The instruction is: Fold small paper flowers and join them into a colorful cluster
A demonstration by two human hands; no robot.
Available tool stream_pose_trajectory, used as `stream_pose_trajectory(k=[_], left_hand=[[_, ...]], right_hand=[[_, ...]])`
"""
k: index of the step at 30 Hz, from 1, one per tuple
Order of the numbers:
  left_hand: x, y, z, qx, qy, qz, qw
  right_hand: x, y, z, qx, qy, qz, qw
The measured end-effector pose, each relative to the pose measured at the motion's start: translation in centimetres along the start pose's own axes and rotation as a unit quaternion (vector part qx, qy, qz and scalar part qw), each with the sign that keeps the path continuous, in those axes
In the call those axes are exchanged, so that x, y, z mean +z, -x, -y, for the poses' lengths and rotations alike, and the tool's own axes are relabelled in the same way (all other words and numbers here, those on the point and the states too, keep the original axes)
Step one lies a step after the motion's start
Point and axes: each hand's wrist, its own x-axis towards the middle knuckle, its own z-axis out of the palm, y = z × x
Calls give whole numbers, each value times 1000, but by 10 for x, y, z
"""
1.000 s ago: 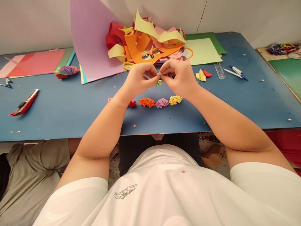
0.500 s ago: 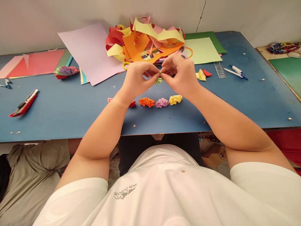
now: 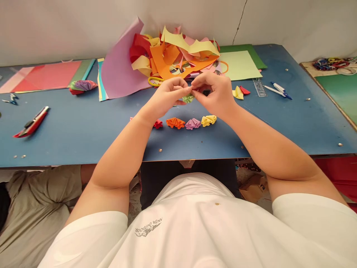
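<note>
Both hands meet above the blue table, fingertips pinched around a small folded piece of green paper [image 3: 187,99]. My left hand [image 3: 171,93] is closed on it from the left, my right hand [image 3: 213,91] from the right; the fingers cover its upper part. Nearer to me lies a row of pleated paper pieces: a red one [image 3: 157,124] partly behind my left forearm, an orange one [image 3: 175,123], a purple one [image 3: 193,124] and a yellow one [image 3: 209,120]. A pink edge shows left of my forearm.
Paper scraps [image 3: 167,56] are heaped behind my hands, with yellow-handled scissors [image 3: 155,81] beside them. A purple sheet [image 3: 119,70] curls up at the left. Around lie a red utility knife [image 3: 32,122], a clear ruler [image 3: 260,88] and pens [image 3: 279,90]. Someone's clothed leg [image 3: 41,204] is at lower left.
The fingers have shifted around the green paper, the left ones curling under it. The purple sheet's far edge has lifted and curled upward. The camera view has moved slightly.
</note>
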Motion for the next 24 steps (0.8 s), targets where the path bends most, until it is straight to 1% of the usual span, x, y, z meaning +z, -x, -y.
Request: stream_pose_trajectory(k=[3,6,8,11,15,18,20,24], left_hand=[[2,2,-4,-42,46,24,998],[4,4,-7,-53,66,30,996],[6,4,-7,-52,85,35,994],[5,2,-4,-61,121,41,990],[0,-2,0,-88,143,39,985],[0,-3,2,-104,161,49,980],[3,-2,2,-105,180,50,977],[11,0,3,-98,208,32,973]], right_hand=[[-3,0,5,-19,-1,17,1000],[-5,1,10,-72,13,32,997],[-6,2,11,-90,38,33,995],[-4,3,10,-64,52,32,996],[-3,4,10,-16,27,25,999],[-3,3,10,-25,19,30,999],[-4,2,7,-54,17,19,998],[-3,0,-3,-109,37,-39,993]])
